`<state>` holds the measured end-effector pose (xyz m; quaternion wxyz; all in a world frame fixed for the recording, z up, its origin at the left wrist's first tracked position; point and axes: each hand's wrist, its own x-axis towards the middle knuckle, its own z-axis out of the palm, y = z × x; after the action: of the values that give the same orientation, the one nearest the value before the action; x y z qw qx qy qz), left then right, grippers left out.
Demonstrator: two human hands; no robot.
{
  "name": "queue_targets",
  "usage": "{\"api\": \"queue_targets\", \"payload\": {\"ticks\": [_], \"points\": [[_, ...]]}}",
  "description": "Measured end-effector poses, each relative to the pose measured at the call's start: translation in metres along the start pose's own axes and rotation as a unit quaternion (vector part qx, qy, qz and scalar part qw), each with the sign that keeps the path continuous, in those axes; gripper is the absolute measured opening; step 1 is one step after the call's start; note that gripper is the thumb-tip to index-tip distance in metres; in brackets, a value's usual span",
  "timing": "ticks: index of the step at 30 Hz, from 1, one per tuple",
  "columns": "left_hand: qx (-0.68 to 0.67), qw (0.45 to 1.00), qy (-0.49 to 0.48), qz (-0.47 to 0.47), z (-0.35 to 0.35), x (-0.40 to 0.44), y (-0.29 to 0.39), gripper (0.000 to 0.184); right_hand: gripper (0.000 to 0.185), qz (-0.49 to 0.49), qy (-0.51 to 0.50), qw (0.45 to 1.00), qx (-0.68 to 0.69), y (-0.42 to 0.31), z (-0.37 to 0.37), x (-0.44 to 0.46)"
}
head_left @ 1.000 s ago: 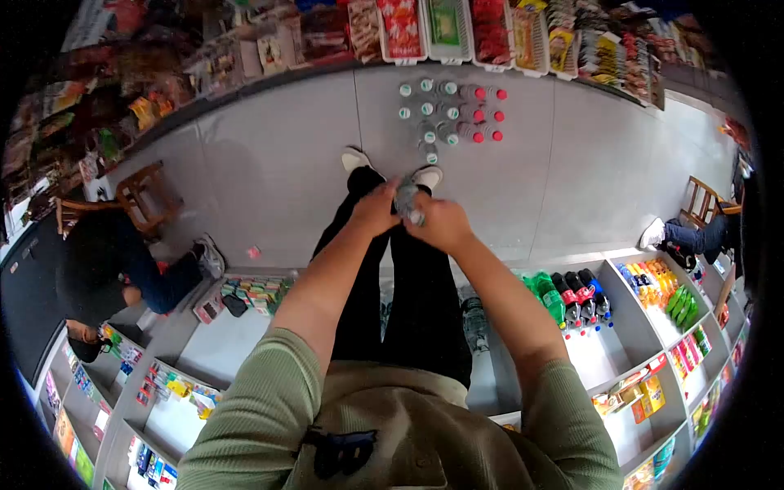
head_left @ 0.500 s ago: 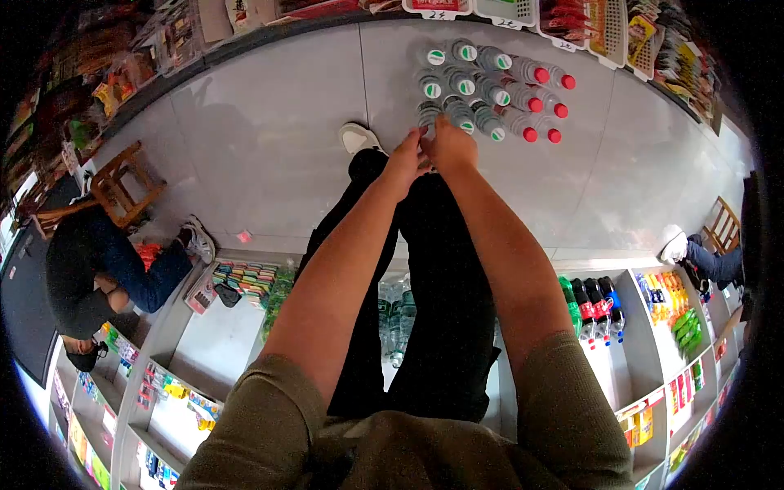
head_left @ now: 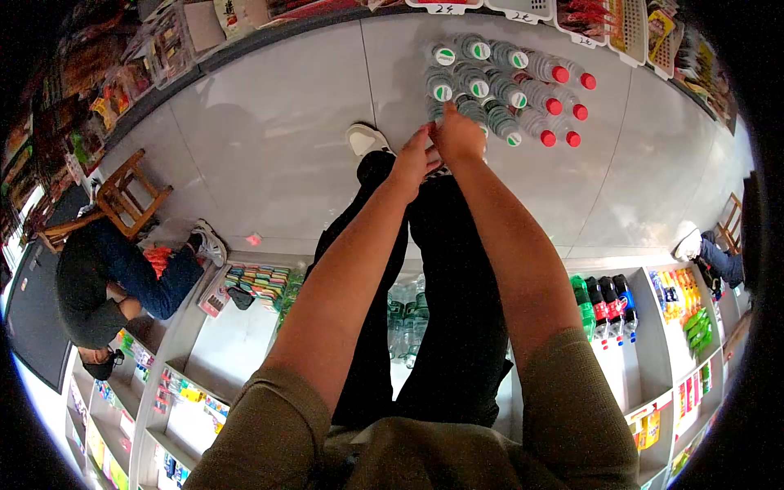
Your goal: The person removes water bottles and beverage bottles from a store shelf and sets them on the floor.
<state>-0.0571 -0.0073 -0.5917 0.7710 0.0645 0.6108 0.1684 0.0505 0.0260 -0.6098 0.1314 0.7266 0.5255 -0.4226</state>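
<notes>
Clear bottles with green-and-white caps (head_left: 472, 80) stand in rows on the grey floor. Beside them on the right are clear bottles with red caps (head_left: 549, 104). My right hand (head_left: 459, 137) is at the near left corner of the group, its fingers round the top of a bottle that it mostly hides. Close against it on the left, my left hand (head_left: 415, 163) has its fingers apart near the same bottle, and I see nothing held in it.
White baskets of packets (head_left: 523, 10) line the far shelf edge. Behind me are shelf compartments (head_left: 608, 351) with soda bottles (head_left: 604, 306). A seated person (head_left: 106, 282) is at the left beside a wooden chair (head_left: 131, 196); another person's leg (head_left: 719, 261) shows at the right.
Over the last second both hands moved forward from above my legs, with a clear bottle, to the near left corner of the bottle group. Since half a second ago they have barely moved.
</notes>
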Motion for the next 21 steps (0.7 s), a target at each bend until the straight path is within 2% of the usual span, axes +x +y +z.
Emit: {"api": "queue_targets", "payload": {"ticks": [7, 10, 12, 13, 15, 16, 17, 19, 21], "points": [[0.055, 0.998, -0.013, -0.015, 0.001, -0.027, 0.007, 0.051, 0.037, 0.009, -0.005, 1.0, 0.018, -0.002, -0.013, -0.032], [0.114, 0.992, 0.013, -0.045, 0.012, -0.056, 0.017, 0.049, 0.034, 0.008, -0.009, 1.0, 0.011, 0.001, -0.026, -0.061], [0.262, 0.964, -0.026, -0.022, 0.014, -0.074, 0.022, 0.048, 0.034, 0.014, -0.009, 1.0, 0.008, 0.004, -0.038, -0.084], [0.264, 0.964, -0.028, -0.012, 0.011, -0.079, 0.017, 0.048, 0.034, 0.009, -0.013, 1.0, 0.004, 0.007, -0.046, -0.097], [0.51, 0.852, -0.03, 0.115, 0.004, -0.09, 0.006, 0.041, 0.033, 0.0, -0.008, 1.0, -0.001, 0.016, -0.064, -0.124], [0.479, 0.874, -0.034, 0.075, 0.032, -0.143, 0.047, 0.039, 0.036, 0.002, -0.038, 0.999, 0.001, 0.02, -0.075, -0.139], [0.479, 0.873, -0.033, 0.087, 0.032, -0.16, 0.048, 0.039, 0.04, 0.003, -0.066, 0.998, 0.003, 0.026, -0.086, -0.153], [0.535, 0.839, -0.06, 0.074, 0.024, -0.183, 0.044, 0.039, 0.04, 0.016, -0.066, 0.997, -0.029, 0.038, -0.104, -0.182], [0.584, 0.808, -0.043, 0.068, 0.017, -0.215, 0.046, 0.04, 0.04, 0.016, -0.087, 0.995, -0.048, 0.056, -0.125, -0.212]]}}
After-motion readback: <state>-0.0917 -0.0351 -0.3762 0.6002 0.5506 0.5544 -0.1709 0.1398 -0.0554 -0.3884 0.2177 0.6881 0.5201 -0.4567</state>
